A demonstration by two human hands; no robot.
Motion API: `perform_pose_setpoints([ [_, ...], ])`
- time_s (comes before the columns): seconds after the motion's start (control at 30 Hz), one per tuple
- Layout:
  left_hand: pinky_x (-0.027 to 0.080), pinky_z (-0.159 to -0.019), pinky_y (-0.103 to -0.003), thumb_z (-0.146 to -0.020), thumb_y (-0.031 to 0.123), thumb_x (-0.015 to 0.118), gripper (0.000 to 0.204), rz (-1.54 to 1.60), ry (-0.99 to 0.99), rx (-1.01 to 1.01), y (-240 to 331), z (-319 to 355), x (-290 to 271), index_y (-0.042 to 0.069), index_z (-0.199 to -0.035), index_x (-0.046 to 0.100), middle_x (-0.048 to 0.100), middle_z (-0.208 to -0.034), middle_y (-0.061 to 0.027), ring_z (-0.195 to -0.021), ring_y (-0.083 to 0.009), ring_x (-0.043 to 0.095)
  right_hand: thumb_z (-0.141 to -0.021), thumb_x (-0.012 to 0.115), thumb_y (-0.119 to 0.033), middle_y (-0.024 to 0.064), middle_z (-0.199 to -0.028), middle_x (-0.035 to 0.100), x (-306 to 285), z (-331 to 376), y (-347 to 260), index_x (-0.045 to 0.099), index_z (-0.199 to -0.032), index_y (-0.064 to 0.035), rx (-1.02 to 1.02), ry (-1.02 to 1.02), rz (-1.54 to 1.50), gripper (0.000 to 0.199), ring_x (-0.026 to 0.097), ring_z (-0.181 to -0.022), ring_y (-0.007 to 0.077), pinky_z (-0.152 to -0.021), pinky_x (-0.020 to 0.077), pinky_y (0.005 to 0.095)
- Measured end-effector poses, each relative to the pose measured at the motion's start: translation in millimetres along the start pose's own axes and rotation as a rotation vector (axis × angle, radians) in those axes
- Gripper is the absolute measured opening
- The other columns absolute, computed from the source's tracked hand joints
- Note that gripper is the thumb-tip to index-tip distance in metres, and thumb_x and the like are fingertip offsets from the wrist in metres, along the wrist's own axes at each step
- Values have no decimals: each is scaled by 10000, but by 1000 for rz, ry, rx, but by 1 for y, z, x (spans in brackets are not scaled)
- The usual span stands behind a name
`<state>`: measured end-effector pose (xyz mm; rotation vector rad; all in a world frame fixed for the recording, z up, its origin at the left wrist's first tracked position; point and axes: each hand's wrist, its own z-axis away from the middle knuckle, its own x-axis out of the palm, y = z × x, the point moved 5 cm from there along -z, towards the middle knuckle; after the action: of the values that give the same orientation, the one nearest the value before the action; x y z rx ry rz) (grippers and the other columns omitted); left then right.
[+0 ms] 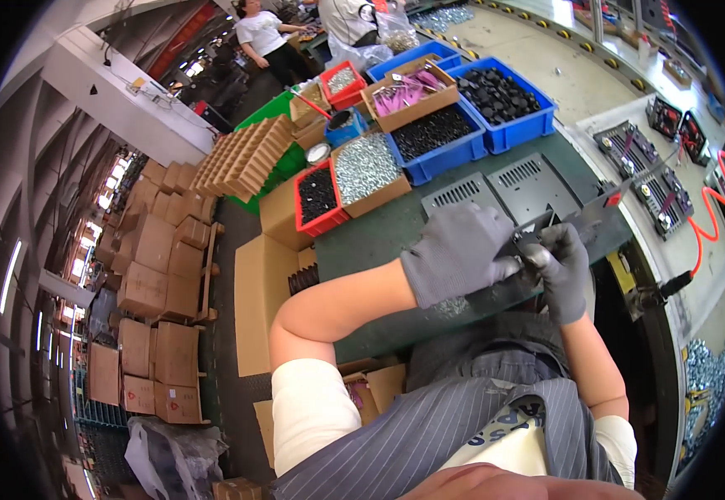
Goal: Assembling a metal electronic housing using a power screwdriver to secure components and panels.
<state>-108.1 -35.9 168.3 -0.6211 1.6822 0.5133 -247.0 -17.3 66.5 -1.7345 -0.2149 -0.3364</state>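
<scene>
Both of my hands wear grey gloves and meet over the right part of the dark green worktable [362, 242]. Between them is a dark bent sheet-metal piece [537, 227], partly covered by the fingers. My left hand [462, 254] has its fingers curled over the piece from the left, thumb toward the other hand. My right hand [564, 271] pinches at its right side with thumb and fingers; whether a small part sits in that pinch is hidden. Just beyond lie a slotted dark metal plate [537, 190] and a second slotted plate [460, 192].
Beyond the plates stand a blue bin of black parts [500, 96], another blue bin [425, 171], a box of silver screws [367, 167] and a red bin [317, 198]. At right, a bench holds black assemblies [662, 196] and an orange coiled hose [704, 229]. Another person [261, 33] stands far back.
</scene>
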Motion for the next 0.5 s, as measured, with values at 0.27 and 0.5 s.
perform_pose_setpoints([
  [0.27,479,-663,-413,-781,558,574,498,32,18,32,-6,-1,5,61,-827,578,585,-790,-126,-752,-294,609,-820,675,-131,69,-842,632,-5,0,4,508,-962,-19,63,18,-93,245,594,-601,103,-517,498,213],
  [0.5,476,-639,-408,-799,526,562,463,68,39,-26,-8,-6,6,64,-800,584,595,-736,-118,-731,-286,612,-850,645,-121,63,-797,620,5,-7,7,504,-967,-12,16,54,-29,213,585,-598,102,-517,479,202],
])
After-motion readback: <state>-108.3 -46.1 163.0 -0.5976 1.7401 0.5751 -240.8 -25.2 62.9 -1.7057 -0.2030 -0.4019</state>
